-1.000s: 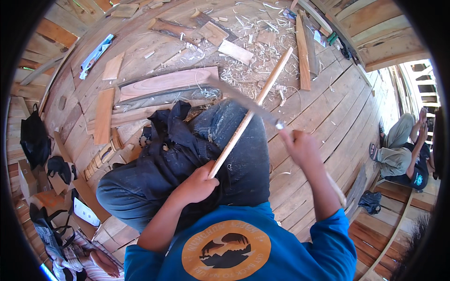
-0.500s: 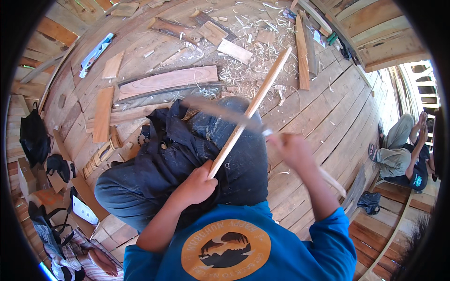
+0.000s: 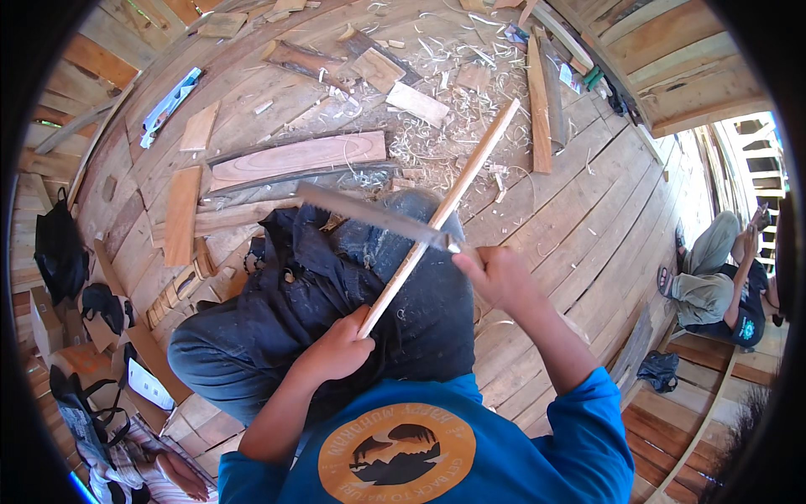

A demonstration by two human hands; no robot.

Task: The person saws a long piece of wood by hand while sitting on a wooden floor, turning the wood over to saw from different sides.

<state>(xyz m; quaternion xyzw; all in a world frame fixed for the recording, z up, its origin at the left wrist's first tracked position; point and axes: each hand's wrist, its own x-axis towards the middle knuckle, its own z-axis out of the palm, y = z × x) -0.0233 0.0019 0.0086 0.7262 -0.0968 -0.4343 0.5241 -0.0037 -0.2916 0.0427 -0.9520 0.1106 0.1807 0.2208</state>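
My left hand [image 3: 342, 346] is closed around the near end of a long, pale wooden strip [image 3: 472, 168]. The strip slants up and to the right across my bent leg. In my right hand [image 3: 502, 277] is the handle of a machete [image 3: 369, 212]; my fingers and forearm hide most of that handle. Its long grey blade points to the left and crosses the strip around its middle, over my knee. The blade is slightly blurred, and I cannot tell how deeply its edge meets the wood.
Wood shavings [image 3: 437, 76] litter the plank floor ahead, among offcuts and boards [image 3: 302, 160]. A narrow board [image 3: 539, 109] lies farther right. Another person [image 3: 722, 277] sits at the right edge. Bags [image 3: 59, 248] and cardboard boxes [image 3: 155, 361] stand at the left.
My right hand has moved left and slightly down, bringing the machete's blade farther left across the strip. My left hand and the strip have shifted slightly left and down in view.
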